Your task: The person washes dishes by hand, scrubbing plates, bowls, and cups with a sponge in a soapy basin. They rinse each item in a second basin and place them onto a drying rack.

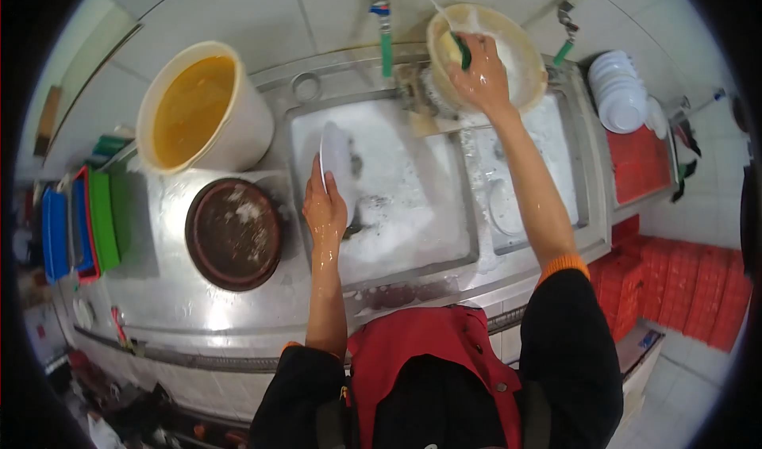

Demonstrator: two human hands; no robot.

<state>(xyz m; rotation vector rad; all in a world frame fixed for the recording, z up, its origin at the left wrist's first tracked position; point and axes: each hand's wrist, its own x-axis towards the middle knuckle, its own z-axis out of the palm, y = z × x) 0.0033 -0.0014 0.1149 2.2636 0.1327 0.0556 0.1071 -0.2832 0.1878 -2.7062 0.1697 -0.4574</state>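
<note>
Over the left sink basin, my left hand [325, 203] grips a white plate [337, 159] that is tipped nearly on edge. My right hand [482, 72] is closed on a green and yellow sponge [456, 50] at the near-left side of a cream tub [530, 90]. White suds fill part of this tub, and a thin pale stick or handle leans out of it, its lower end hidden. Foamy water covers the left basin [413, 203]. Water drops glisten on both forearms.
A white bucket [258, 128] of orange-brown liquid stands left of the sink, behind a round brown tray [234, 235]. Stacked white plates [619, 92] sit at right above a red crate [639, 163]. Green-ended taps [386, 52] hang at the wall. Coloured trays [101, 219] stand far left.
</note>
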